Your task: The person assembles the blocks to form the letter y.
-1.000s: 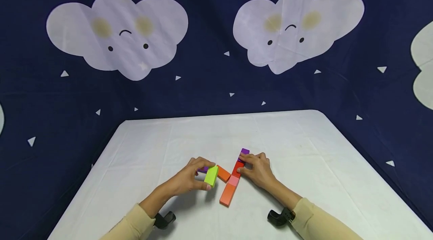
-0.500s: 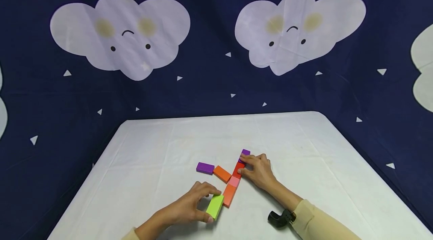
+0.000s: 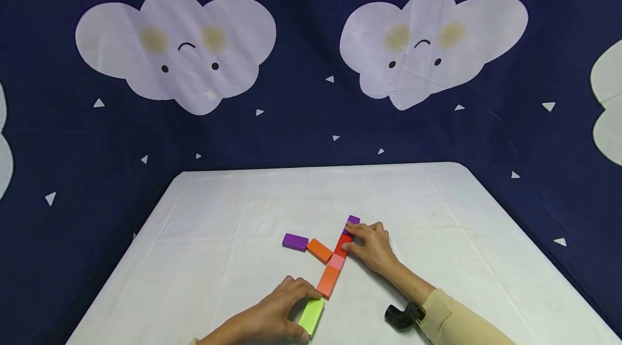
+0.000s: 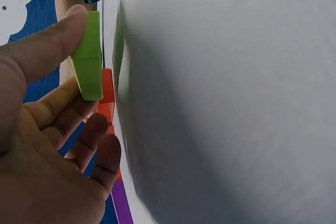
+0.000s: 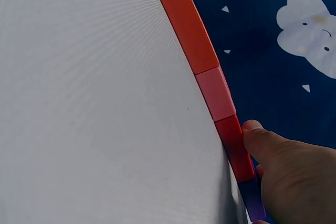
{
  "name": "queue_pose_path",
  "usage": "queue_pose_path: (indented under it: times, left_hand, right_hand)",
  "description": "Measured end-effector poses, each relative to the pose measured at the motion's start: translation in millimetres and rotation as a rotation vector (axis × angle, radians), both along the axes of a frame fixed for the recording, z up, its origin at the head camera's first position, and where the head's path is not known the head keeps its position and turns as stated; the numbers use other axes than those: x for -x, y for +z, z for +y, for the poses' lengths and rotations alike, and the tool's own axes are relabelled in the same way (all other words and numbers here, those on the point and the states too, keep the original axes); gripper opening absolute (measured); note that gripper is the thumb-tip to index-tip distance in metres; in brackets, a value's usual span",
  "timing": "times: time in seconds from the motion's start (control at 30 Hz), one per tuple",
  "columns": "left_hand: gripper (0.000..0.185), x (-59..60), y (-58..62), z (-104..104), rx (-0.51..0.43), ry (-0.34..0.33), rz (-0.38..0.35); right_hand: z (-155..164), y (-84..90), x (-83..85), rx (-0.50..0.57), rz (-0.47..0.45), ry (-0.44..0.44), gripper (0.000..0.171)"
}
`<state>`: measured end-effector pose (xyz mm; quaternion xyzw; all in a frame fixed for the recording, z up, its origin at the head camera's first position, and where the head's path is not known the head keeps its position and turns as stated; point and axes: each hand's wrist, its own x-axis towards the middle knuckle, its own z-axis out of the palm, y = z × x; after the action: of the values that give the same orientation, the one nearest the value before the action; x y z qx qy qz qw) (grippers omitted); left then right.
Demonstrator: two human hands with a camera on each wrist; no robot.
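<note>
My left hand [image 3: 284, 310] pinches a lime green block [image 3: 312, 318] between thumb and fingers, low over the white table and just below the near end of a coral block [image 3: 329, 282]. In the left wrist view a gap shows between the green block [image 4: 90, 59] and its shadow. The coral block ends a slanting row with a pink block [image 3: 336, 262], a red block [image 3: 343, 244] and a purple block [image 3: 353, 220]. My right hand [image 3: 374, 248] rests at the row's far end, thumb touching the red block [image 5: 235, 148], a fingertip on the purple one.
An orange block [image 3: 319, 250] angles off the row to the left, and another purple block [image 3: 295, 242] meets its far end. The white tabletop [image 3: 218, 215] runs back to a dark blue cloth [image 3: 311, 64] with clouds. A black wrist device [image 3: 404, 315] sits on the right forearm.
My left hand has carried the green block from beside the orange block toward the near edge, down to the coral block's end. My right hand has stayed in place.
</note>
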<state>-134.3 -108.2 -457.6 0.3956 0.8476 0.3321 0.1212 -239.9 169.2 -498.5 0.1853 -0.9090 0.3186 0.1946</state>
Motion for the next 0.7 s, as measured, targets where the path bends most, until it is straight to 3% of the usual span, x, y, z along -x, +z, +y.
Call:
queue_pose_path:
  times: [0.27,0.5,0.7]
  left_hand:
    - [0.063,-1.9,-1.6,0.5,0.009,-0.018,0.019]
    - [0.060,-2.7,-0.5,-1.2,0.012,0.010,0.016]
    - [0.055,-2.2,0.3,-3.5,0.028,0.064,-0.056]
  right_hand:
    - [0.1,0.8,-0.7,-0.003,-0.029,-0.007,0.049]
    - [0.0,1.2,-1.0,-0.009,-0.035,-0.011,0.049]
    - [0.4,0.8,-1.3,-0.007,-0.026,-0.009,0.049]
